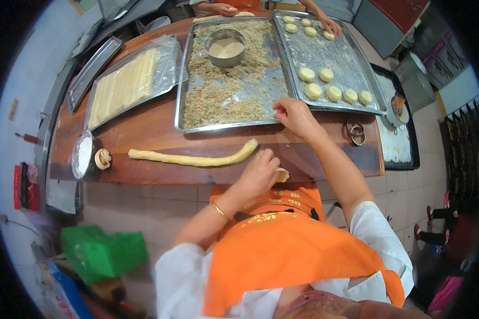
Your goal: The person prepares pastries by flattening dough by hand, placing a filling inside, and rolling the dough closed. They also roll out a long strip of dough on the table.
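Note:
My left hand is closed on a flattened dough piece at the table's front edge. My right hand has curled fingers at the front right corner of the large tray of crumbly filling; whatever is in its fingertips is hidden. A round metal pan of pale powder stands in that tray. Left of my hands lies a long dough rope. Farther left are a bowl of white powder and a coiled dough-like piece.
At back left are a tray of pale strips and a narrow tray. The right tray holds several dough rounds; a co-worker's hand reaches into it, another is behind. Metal rings lie right of my arm.

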Available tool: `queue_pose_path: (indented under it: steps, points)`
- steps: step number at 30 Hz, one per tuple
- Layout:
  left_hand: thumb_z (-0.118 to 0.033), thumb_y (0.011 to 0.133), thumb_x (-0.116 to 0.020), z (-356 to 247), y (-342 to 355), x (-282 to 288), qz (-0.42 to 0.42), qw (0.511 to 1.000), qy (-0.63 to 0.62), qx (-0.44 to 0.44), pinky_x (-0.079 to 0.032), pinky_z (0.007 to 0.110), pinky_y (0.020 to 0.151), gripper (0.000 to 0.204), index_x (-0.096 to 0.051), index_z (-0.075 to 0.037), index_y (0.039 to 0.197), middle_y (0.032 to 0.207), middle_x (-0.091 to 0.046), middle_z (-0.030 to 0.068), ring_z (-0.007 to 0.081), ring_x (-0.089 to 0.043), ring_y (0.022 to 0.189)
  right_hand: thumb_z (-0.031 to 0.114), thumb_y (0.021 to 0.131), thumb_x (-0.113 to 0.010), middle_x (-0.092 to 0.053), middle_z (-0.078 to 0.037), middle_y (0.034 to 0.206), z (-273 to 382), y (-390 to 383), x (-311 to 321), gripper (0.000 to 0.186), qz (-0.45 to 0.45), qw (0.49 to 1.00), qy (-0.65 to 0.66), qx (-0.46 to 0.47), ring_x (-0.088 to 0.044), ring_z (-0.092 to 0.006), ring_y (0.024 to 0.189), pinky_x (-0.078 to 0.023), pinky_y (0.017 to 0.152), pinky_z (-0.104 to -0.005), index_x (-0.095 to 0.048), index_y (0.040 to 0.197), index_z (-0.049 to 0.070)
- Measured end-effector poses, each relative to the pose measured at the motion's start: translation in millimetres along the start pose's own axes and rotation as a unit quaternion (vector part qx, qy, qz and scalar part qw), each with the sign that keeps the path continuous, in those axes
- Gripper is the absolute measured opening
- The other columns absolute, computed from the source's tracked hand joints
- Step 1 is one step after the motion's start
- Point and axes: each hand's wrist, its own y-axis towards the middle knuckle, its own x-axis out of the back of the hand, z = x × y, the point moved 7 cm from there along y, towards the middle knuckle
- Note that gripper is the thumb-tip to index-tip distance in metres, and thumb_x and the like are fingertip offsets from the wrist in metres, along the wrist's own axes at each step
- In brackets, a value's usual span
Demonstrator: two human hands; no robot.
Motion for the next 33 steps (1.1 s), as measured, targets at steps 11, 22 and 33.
queue_pose_path:
  steps: [11, 22, 33]
  points:
    - [-0.011, 0.103, -0.04, 40.9, -63.7, 35.7, -0.128, 0.678, -0.67, 0.274, -0.05, 0.04, 0.103, 0.037, -0.038, 0.004, 0.136, 0.131, -0.057, 0.0209, 0.0333, -0.064, 0.117, 0.022, 0.079, -0.073, -0.072, -0.016, 0.076, -9.5, 89.6, -123.6, 0.016, 0.368, 0.896, -0.246, 0.025, -0.07, -0.0329, 0.072, -0.055, 0.071, -0.0431, -0.075, 0.076, 0.007]
    - [-0.01, 0.104, -0.039, 62.3, -94.1, 50.0, -0.21, 0.651, -0.666, 0.296, -0.05, 0.041, 0.102, 0.032, -0.04, 0.004, 0.134, 0.127, -0.059, 0.0217, 0.0313, -0.065, 0.117, 0.006, 0.083, -0.059, -0.074, -0.016, 0.091, 50.6, 110.9, -104.8, 0.019, 0.23, 0.963, -0.116, 0.085, -0.07, -0.0345, 0.086, -0.054, 0.08, -0.0433, -0.076, 0.092, 0.008]
    - [-0.01, 0.102, -0.04, 71.6, -105.2, 62.5, -0.262, 0.636, -0.662, 0.297, -0.052, 0.037, 0.097, 0.027, -0.044, 0.006, 0.124, 0.119, -0.064, 0.0231, 0.0264, -0.067, 0.108, -0.003, 0.082, -0.053, -0.071, -0.017, 0.111, 51.1, 82.0, -154.4, 0.038, 0.246, 0.966, -0.023, 0.078, -0.066, -0.0356, 0.103, -0.051, 0.093, -0.0414, -0.074, 0.112, 0.007]
